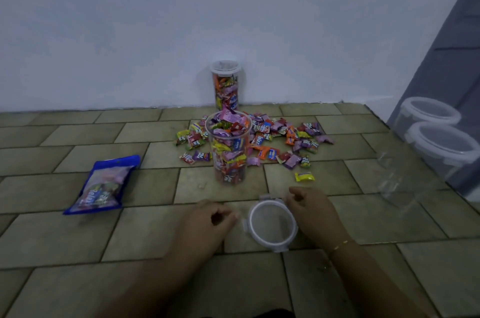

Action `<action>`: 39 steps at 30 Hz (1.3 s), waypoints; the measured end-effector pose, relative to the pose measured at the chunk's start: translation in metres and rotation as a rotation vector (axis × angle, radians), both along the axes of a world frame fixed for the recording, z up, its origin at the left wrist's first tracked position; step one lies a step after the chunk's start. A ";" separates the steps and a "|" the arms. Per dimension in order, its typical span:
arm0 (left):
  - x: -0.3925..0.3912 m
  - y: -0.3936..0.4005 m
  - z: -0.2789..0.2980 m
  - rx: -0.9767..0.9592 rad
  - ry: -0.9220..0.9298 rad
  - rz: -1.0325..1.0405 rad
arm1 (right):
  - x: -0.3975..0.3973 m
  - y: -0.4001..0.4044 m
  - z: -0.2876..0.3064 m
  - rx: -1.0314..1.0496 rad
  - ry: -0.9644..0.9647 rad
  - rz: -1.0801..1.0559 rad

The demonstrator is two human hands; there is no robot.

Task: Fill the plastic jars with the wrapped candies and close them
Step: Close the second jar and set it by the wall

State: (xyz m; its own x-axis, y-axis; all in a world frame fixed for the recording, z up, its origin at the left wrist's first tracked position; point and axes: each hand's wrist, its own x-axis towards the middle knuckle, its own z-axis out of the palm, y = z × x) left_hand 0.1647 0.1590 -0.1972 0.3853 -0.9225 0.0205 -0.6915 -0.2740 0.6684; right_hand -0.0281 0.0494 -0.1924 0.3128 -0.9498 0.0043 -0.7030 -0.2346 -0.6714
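Observation:
A clear round lid [271, 223] with side clips lies on the tiled floor between my hands. My right hand [309, 206] curls its fingers onto the lid's upper right rim. Just left of the lid's left clip, my left hand [207, 221] has its fingers curled and holds nothing. An open plastic jar [228, 151], filled to the brim with wrapped candies, stands just beyond the lid. Behind it, by the wall, stands a closed, filled jar [225, 84]. Loose wrapped candies [275, 141] lie in a heap around and to the right of the open jar.
A blue candy bag [104, 185] lies on the floor to the left. Two clear lidded jars [441, 136] stand at the right edge by a grey surface. One yellow candy [304, 176] lies apart, near my right hand. A white wall closes off the back.

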 end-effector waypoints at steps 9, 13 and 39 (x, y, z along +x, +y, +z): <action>-0.018 0.008 -0.009 0.101 -0.196 -0.071 | -0.002 0.008 0.000 0.057 -0.049 0.080; -0.017 0.011 0.000 -0.048 0.187 0.000 | -0.001 0.009 0.014 0.160 -0.347 0.051; 0.053 -0.077 0.093 -0.763 -0.270 0.026 | 0.075 -0.050 0.095 0.146 -0.819 0.542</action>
